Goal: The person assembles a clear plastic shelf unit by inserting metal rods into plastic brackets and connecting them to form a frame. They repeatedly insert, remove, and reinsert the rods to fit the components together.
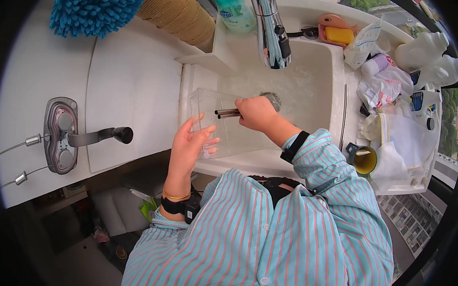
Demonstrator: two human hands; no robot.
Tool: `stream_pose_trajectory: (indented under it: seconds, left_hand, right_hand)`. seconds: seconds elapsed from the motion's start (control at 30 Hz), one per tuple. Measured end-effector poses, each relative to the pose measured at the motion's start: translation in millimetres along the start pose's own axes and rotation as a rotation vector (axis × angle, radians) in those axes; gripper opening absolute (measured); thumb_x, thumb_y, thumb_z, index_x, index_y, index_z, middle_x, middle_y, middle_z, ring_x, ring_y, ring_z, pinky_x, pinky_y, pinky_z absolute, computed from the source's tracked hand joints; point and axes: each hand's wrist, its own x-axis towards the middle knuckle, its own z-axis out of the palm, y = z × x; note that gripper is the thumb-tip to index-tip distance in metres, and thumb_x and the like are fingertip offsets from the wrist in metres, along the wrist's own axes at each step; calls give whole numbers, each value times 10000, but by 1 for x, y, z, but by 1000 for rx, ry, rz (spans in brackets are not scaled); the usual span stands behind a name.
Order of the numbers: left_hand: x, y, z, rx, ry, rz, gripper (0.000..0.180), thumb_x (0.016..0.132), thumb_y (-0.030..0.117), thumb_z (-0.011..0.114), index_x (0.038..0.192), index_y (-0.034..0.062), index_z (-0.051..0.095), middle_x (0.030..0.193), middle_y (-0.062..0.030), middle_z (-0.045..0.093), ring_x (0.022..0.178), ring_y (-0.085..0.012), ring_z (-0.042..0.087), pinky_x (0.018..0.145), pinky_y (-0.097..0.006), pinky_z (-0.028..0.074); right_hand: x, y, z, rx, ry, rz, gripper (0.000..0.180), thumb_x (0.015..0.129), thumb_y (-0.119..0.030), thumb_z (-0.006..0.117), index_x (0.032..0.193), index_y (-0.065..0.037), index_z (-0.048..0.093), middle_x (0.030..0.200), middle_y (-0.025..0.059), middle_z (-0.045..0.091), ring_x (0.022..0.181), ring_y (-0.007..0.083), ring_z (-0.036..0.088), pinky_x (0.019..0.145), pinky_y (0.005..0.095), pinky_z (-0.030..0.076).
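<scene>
Two slim brown metal chopsticks (227,113) are pinched in the right hand (257,113), fingers closed around their far ends, so the tips jut out to the left of the grip, side by side and nearly level. They sit right over the clear rectangular plastic container (210,102), which lies in the white sink basin (313,90). The left hand (190,144) has its fingers spread and presses against the container's near wall, thumb up by the rim — steadying it rather than clenching it. Just behind the right knuckles, a grey steel-wool scrubber (273,99) peeks out; whether the hand also holds it cannot be told. Above the grip, the chrome tap (269,30) hangs over the basin. Off to the right of the grip, a yellow-lined mug (363,160) stands on the crowded counter, with white plastic bottles (422,52) farther back. Well to the left, a blue fluffy duster (94,7) and a grey metal hinged fitting with a black-tipped lever (68,135).
</scene>
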Motion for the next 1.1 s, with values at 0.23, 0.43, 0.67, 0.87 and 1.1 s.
stream_pose_trajectory:
  seconds: [0.23,0.43,0.67,0.87,1.1]
  left_hand:
    - [2,3,-13,52,159,26,608,1006,175,622,1526,-28,382,1235,-208,687,990,-284,733,772,-354,616]
    - [-1,7,-21,61,243,39,609,996,180,647,1516,-18,400,1250,-213,677,1001,-274,721,776,-353,611]
    - [-3,8,-17,-70,136,56,620,996,153,631,1535,-8,371,1303,-238,653,1062,-299,719,822,-382,617]
    - [-11,14,-2,41,-49,132,654,950,61,612,1547,-8,353,1349,-273,620,1094,-297,712,868,-382,608]
    - [2,12,4,71,-58,73,656,942,18,541,1567,6,341,1310,-219,636,1089,-270,704,872,-373,594]
  right_hand:
    - [-4,14,-40,134,131,245,244,876,-284,643,934,-49,670,838,162,719,785,388,690,692,503,544]
    - [-15,80,-48,162,83,630,387,805,-257,782,1035,29,657,1122,263,701,1087,429,660,900,475,535]
    - [-1,108,39,747,132,685,329,883,-260,728,1090,-7,688,1028,194,735,934,366,702,827,425,551]
    - [25,48,65,902,409,642,302,943,-238,676,1140,-12,642,1032,149,718,903,269,697,781,400,547]
    - [17,-68,-3,1566,259,107,336,962,-147,665,1241,-8,539,1105,85,608,816,138,632,696,322,544]
